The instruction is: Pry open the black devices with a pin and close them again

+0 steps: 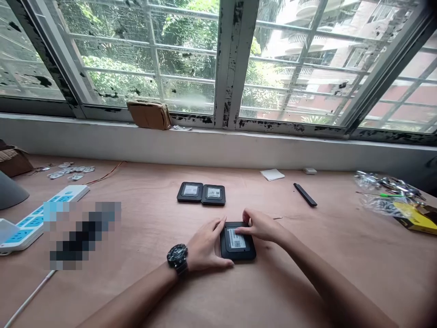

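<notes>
A black square device (238, 250) with a white label lies on the wooden table (143, 291), right in front of me. My left hand (206, 246), with a black watch (177, 256) on its wrist, grips the device's left side, thumb at the near edge and fingers at the far left corner. Over the far right corner bends my right hand (261, 225), one finger resting on the label and the others at the far edge. Two similar black devices (190, 192) (213, 194) lie side by side farther back.
At left are a white power strip (36, 221), a pixelated dark object (83, 234) and small white pieces (70, 170). Toward the right lie a black strip (305, 195), a white pad (272, 174), plastic bags (385, 205) and a yellow box (418, 218). Windows stand behind.
</notes>
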`<state>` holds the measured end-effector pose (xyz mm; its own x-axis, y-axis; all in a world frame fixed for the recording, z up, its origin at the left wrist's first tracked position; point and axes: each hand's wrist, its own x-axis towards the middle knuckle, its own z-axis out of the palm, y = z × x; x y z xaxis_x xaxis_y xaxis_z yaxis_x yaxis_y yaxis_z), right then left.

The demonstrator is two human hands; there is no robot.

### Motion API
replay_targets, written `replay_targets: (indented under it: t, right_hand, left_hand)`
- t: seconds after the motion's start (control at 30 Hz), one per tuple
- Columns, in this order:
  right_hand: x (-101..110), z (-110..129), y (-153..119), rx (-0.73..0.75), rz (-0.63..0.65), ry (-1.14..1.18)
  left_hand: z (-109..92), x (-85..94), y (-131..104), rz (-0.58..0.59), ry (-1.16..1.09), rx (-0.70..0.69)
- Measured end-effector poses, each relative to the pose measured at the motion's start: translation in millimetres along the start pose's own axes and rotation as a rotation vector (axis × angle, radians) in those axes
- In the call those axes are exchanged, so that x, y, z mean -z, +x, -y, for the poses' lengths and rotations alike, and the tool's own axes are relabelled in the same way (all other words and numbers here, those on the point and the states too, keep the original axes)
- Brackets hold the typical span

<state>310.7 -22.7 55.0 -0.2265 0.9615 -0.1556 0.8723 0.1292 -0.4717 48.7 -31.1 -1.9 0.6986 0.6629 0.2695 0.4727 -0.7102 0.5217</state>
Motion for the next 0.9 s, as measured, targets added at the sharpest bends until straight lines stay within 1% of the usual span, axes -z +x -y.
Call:
replay_targets:
  t: [0.07,0.17,0.27,0.43,0.6,0.73,0.83,0.9]
  right_hand:
    - [4.1,6.3,6.8,0.013,0.071,-0.076]
    - [7.1,11.9,13.8,0.075,0.145,-0.168]
    - [7.8,12.1,16.4,0.102,0.173,-0.192]
    - [6.0,6.6,19.0,0.108,0.214,-0.160]
    - [3.4,1.4,22.0,0.143,0.218,-0.131]
    - [7.5,5.6,17.7,0.178,0.230,-0.073]
    - [15.0,13.6,11.2,0.227,0.174,-0.019]
    - [19.1,18.3,7.6,0.231,0.146,0.001]
  left_hand:
    - [1.9,-1.0,-0.3,-0.002,-0.005,0.000]
    - [3.9,-1.8,-0.9,-0.006,-0.017,0.004]
    - [4.4,-1.6,-0.7,0.001,-0.037,0.018]
    - [5.0,-2.0,1.0,0.023,-0.074,0.044]
    - [8.7,-6.5,1.0,0.023,-0.114,0.057]
    - [10.2,-6.7,0.6,0.015,-0.157,0.054]
    - [8.3,-2.9,0.8,0.007,-0.195,0.021]
    - [6.3,-0.9,1.2,-0.005,-0.215,0.011]
